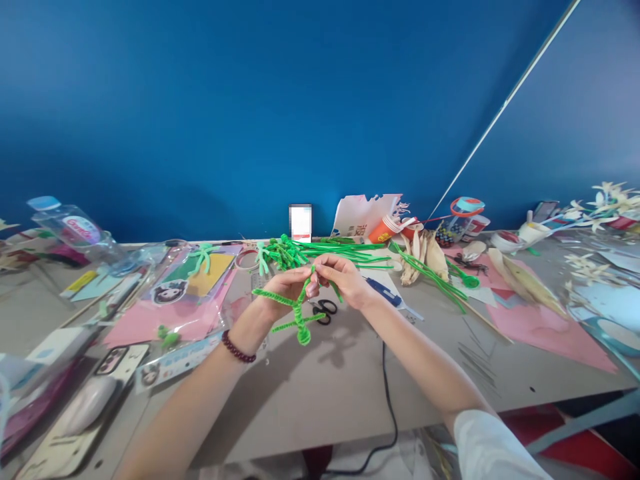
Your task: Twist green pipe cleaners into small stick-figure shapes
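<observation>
A green pipe-cleaner figure (299, 313) hangs above the table, with a round coiled end at the bottom and thin limbs sticking out sideways. My left hand (283, 293), with a dark bead bracelet at its wrist, pinches the figure near its upper part. Fingertips of my right hand (345, 277) are closed on the same figure at its upper end, where a short green piece bends down to the right. The two hands almost touch. Black-handled scissors (326, 311) lie on the table just behind the figure.
Behind my hands lie bundled green pipe cleaners (345, 250) and an upright phone (301, 222). A blue glue gun (384, 291) is to the right, its cable (390, 400) running over the front edge. Pink sheets (125, 327) and a plastic bottle (70, 223) are on the left.
</observation>
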### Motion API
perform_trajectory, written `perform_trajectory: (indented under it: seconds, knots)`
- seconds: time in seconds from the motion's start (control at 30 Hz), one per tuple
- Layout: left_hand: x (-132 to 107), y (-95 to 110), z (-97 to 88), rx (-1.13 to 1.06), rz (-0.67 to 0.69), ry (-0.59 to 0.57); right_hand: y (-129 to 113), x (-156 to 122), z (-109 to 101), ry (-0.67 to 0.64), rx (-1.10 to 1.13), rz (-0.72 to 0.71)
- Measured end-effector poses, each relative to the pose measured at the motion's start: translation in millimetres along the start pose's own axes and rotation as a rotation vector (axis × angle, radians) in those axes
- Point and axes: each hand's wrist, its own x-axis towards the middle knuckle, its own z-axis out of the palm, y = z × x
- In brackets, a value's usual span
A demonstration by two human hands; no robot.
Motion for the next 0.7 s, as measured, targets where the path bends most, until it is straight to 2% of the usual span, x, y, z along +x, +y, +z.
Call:
perform_trajectory:
  seconds: [0.13,0.33,0.47,0.6,0.7]
  knots:
    - [2,-1,-8.4,0.091,0.041,0.058,-1,2,-2,-0.001,-0.119,-0.025]
    - [-1,5,-13.6,0.652,0.271,0.312,4,4,-6,0.182,-0.394,-0.068]
    - [-4,7,-7.1,0.908,0.345,0.37,3,3,-4,0.191,-0.42,-0.076]
    - [-5,8,-4.5,0.9,0.333,0.331,1,2,-1,0.183,-0.406,-0.066]
    - [-3,6,-9.0,0.655,0.252,0.244,0,1,-1,0.137,-0.298,-0.015]
